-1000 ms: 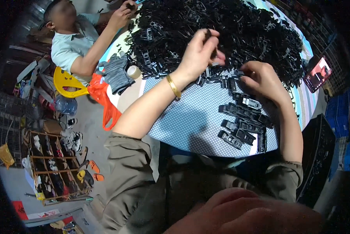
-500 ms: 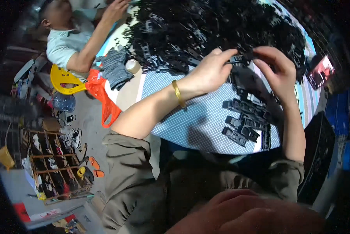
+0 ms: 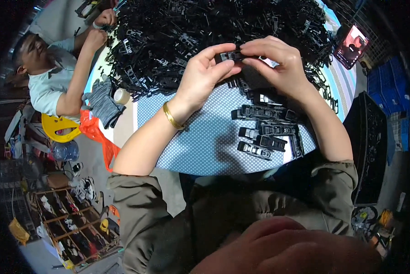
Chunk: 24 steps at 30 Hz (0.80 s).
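Note:
My left hand (image 3: 204, 71) pinches a small black plastic part with a grey piece in it (image 3: 228, 55) between thumb and fingers. My right hand (image 3: 278, 59) is closed at the part's right end, its fingertips meeting there; whether they hold a separate small piece is hidden. Both hands are raised over the near edge of a large heap of black plastic parts (image 3: 168, 36). Below my right hand, several similar assembled black parts (image 3: 268, 129) lie in rows on the blue dotted tabletop (image 3: 191, 146).
A lit phone (image 3: 352, 45) stands at the right of the table. On the left lie grey gloves (image 3: 103, 102), a tape roll (image 3: 121, 96) and an orange bag (image 3: 95, 132). A co-worker (image 3: 54, 86) sits by a yellow stool (image 3: 59, 128). Blue crates (image 3: 387, 91) stand far right.
The whole view has shifted. My right hand has come closer to my left, and the fingertips of both now meet at the black plastic part. The co-worker's hands are lower.

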{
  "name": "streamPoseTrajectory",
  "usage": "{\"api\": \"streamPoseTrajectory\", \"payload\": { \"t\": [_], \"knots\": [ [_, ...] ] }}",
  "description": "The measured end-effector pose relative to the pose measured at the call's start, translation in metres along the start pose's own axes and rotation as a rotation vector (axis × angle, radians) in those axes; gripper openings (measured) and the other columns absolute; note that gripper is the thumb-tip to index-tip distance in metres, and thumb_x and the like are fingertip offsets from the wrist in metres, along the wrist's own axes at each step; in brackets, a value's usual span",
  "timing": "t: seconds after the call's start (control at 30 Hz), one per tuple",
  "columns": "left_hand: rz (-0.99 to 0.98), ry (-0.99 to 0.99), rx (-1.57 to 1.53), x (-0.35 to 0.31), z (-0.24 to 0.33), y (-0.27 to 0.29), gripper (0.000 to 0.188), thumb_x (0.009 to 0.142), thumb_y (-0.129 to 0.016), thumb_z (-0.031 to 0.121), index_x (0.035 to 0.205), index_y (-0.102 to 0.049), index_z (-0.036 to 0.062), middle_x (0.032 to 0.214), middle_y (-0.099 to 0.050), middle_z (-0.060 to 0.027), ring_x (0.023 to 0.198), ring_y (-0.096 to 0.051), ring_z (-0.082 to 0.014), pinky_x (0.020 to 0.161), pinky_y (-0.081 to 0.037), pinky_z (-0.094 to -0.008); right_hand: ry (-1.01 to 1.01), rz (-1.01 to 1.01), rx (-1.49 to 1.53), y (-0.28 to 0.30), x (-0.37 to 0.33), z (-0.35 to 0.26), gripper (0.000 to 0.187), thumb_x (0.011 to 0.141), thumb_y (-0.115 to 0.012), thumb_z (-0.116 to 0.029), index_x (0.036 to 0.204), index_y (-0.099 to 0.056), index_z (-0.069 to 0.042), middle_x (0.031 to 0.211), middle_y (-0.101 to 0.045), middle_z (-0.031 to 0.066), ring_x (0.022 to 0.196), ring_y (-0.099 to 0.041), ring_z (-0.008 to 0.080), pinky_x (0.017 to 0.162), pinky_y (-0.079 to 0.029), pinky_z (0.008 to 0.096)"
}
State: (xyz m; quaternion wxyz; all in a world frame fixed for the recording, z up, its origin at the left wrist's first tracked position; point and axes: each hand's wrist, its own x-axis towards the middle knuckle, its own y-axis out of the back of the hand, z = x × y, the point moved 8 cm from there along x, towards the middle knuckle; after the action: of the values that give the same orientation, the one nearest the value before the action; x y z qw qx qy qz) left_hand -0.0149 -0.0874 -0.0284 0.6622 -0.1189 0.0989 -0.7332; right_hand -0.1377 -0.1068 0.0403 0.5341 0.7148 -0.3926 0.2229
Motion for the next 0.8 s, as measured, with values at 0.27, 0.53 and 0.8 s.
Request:
{"api": "streamPoseTrajectory", "payload": {
  "t": [0.27,0.53,0.8],
  "knots": [
    [-0.017,-0.06,0.18,-0.001,-0.002,-0.003,0.038,0.087,-0.044,0.001,0.123,-0.034,-0.0056,0.095,-0.056,-0.0104,0.085,-0.059,-0.0134,0.083,-0.048,-0.0243,0.068,-0.005,-0.025,-0.006,-0.001,-0.003,0.02,0.066,-0.068,-0.002,0.086,-0.063,-0.002,0.089,-0.064,0.01,0.077,-0.06,0.0226,0.065,-0.048,0.0286],
    [-0.097,0.123,-0.295,0.0,-0.012,-0.006,0.038,0.088,-0.045,0.009,0.123,-0.036,-0.0041,0.106,-0.053,-0.0148,0.093,-0.056,-0.0181,0.087,-0.047,-0.0311,0.074,-0.016,-0.105,-0.011,-0.006,-0.005,0.024,0.064,-0.069,-0.003,0.088,-0.065,-0.006,0.094,-0.064,0.0063,0.076,-0.058,0.0201,0.059,-0.046,0.0251],
    [-0.086,0.01,-0.204,0.006,-0.001,-0.001,0.04,0.088,-0.047,0.012,0.123,-0.035,-0.0033,0.106,-0.054,-0.0137,0.093,-0.057,-0.0202,0.083,-0.048,-0.0316,0.205,-0.001,-0.374,-0.013,-0.002,-0.019,0.026,0.069,-0.066,-0.014,0.095,-0.065,-0.011,0.105,-0.061,0.0022,0.096,-0.051,0.0231,0.081,-0.04,0.0329]
  ]
}}
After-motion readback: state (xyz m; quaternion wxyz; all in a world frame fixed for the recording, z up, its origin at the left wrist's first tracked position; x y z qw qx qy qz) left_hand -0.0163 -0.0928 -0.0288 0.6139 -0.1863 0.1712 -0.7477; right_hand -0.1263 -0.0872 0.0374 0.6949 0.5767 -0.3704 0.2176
